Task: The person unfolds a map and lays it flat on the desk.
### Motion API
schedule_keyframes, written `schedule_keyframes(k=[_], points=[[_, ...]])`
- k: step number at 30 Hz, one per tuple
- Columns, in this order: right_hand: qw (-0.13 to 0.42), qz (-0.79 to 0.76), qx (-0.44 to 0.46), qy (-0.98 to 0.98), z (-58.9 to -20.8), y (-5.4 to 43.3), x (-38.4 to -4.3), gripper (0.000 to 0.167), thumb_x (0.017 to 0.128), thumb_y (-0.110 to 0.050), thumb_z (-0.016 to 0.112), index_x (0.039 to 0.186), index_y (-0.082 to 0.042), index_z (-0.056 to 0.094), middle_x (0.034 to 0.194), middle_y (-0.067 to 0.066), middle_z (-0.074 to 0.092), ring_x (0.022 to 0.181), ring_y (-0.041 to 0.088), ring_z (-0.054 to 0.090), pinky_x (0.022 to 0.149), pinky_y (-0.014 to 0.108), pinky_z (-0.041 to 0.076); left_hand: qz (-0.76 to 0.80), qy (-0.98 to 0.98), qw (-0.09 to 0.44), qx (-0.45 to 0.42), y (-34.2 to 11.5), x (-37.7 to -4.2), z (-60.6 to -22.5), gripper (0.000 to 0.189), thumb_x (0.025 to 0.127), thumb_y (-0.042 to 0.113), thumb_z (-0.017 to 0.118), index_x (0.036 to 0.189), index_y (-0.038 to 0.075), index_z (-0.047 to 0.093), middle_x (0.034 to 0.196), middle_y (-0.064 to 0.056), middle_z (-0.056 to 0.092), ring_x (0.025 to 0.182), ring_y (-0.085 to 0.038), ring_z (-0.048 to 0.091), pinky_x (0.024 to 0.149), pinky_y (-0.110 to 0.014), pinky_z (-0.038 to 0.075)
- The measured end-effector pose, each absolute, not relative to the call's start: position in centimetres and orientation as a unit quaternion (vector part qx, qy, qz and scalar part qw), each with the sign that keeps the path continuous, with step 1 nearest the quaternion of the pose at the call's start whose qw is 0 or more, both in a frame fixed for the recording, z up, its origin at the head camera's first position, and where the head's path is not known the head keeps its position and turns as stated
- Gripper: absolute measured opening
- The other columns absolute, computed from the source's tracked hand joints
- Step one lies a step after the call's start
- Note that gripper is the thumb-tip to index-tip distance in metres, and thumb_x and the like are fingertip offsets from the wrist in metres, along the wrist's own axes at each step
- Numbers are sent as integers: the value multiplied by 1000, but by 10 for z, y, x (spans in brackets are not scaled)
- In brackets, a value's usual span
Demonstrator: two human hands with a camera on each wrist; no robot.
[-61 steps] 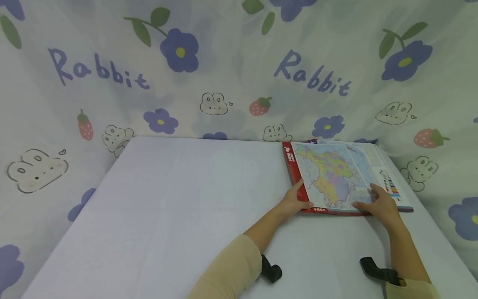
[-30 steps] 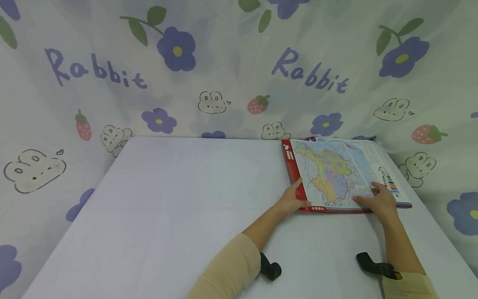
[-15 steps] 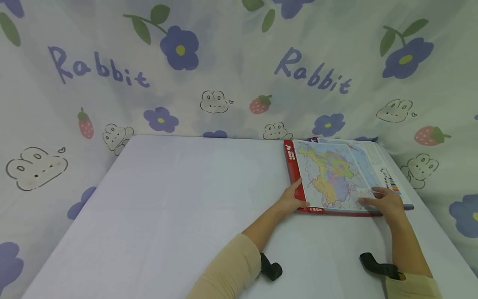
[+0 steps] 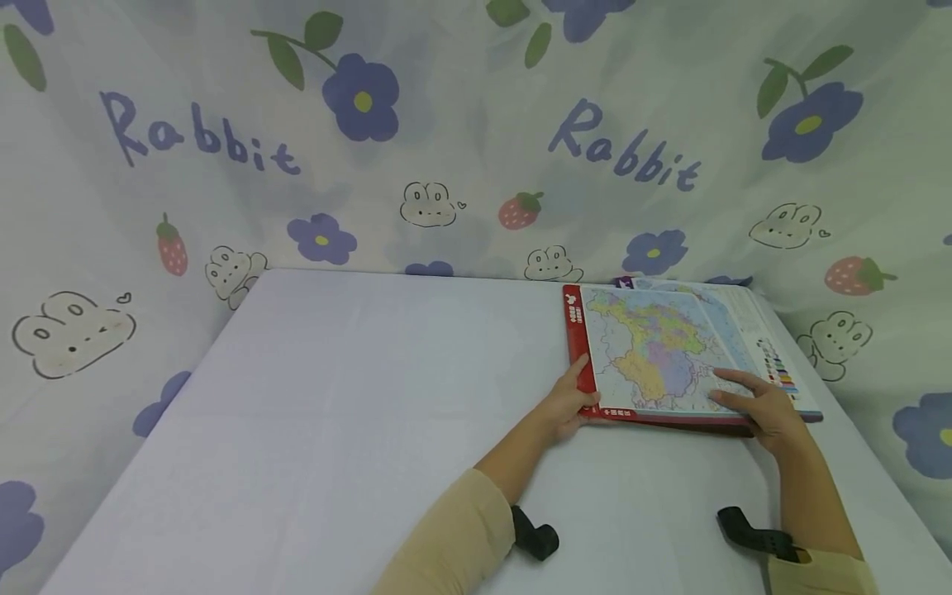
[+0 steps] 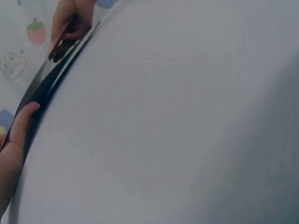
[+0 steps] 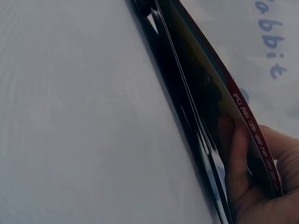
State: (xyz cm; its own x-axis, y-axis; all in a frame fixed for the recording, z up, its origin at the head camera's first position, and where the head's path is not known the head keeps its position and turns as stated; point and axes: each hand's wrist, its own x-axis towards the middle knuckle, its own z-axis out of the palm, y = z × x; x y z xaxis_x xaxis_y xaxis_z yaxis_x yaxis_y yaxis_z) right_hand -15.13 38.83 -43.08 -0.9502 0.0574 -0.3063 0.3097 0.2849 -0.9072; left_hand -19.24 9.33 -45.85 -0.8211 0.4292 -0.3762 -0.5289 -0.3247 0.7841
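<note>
Two-handed: gripping red-bordered China map (image 4: 654,347) between left hand (image 4: 561,405) and right hand (image 4: 769,409), far right corner of surface (image 4: 335,397). Risk: dragging lower map (image 4: 746,318) through friction.

You wore plain beige sleeves that ended on the forearms. Beside the cuff of your left sleeve (image 4: 454,537) jutted a black, curved piece (image 4: 541,541) with a blunt, rounded end. Well to the right of that left sleeve, your right sleeve (image 4: 818,574) matched it in colour, a black, bent fitting (image 4: 747,533) showing at its cuff.
</note>
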Motion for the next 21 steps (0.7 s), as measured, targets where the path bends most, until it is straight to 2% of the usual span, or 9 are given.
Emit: schedule_keyframes(k=[1,3,4,6,7,10,21], points=[[115,-616,109,772,-431,389,-151,40,91,-22,65,128,-36,57,158,14,-10,105,2,40,85,18,43,815,497,295,-52,92,-192,-458,76,89,-12,49,150,26,25,128,-11,49,115,-30,54,99,-51,43],[129,-656,94,737,-433,390,-151,42,91,-14,63,126,-37,59,155,9,9,102,-2,45,82,17,46,817,494,294,-47,90,-192,-459,75,90,-11,48,151,25,24,132,-12,48,117,-32,53,100,-52,42],[130,-669,88,726,-433,390,-151,42,91,-11,63,124,-36,61,148,4,23,98,-2,50,73,14,48,819,492,293,-45,88,-192,-458,74,90,-11,47,151,25,24,133,-12,47,118,-32,53,100,-52,42],[130,-696,85,701,-434,389,-151,42,90,-6,63,122,-33,64,128,-8,45,89,1,58,69,17,51,822,489,290,-44,86,-192,-458,73,91,-11,46,151,26,24,135,-12,47,119,-33,52,100,-53,42],[130,-707,83,690,-434,388,-151,42,89,-4,63,120,-32,65,115,-15,50,85,3,61,67,19,52,822,488,289,-42,85,-191,-458,73,91,-11,45,151,25,24,136,-13,46,120,-34,52,100,-54,41],[128,-721,81,676,-435,385,-151,41,89,-1,63,116,-32,68,103,-17,62,83,5,64,66,20,54,822,491,287,-38,82,-190,-458,73,92,-11,44,151,25,23,137,-14,45,120,-34,51,100,-54,42],[142,-693,122,696,-434,372,-154,40,86,-9,69,114,-37,67,98,-22,62,84,2,63,70,20,52,810,521,267,-16,71,-189,-458,71,92,-10,43,151,24,22,139,-13,45,121,-31,52,100,-48,43]])
